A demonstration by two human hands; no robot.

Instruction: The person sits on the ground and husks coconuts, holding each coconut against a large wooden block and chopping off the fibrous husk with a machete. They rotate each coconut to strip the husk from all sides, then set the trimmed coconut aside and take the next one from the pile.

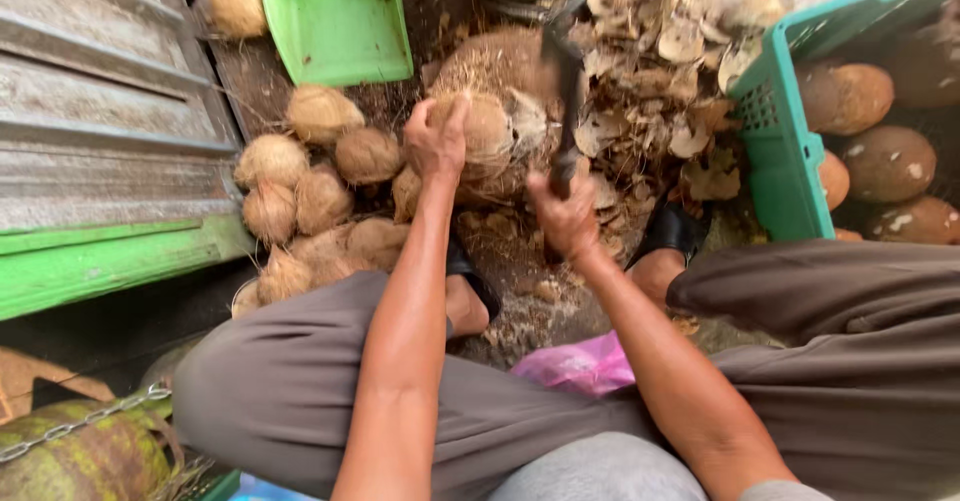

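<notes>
One green dustpan (340,21), one green crate (790,151).

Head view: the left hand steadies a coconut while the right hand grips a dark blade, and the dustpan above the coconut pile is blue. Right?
Not quite. The dustpan is green, not blue, as the head view shows. The rest holds: the left hand steadies a coconut while the right hand grips a dark blade, with the dustpan above the coconut pile.

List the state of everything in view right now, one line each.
Left hand: gripping the fibrous brown coconut.
Right hand: closed on the dark long-bladed knife, blade against the coconut.
Pile of husked brown coconuts: heaped on the ground.
Green plastic crate: holds smooth shelled coconuts.
Green plastic dustpan: empty, lying flat.
</notes>
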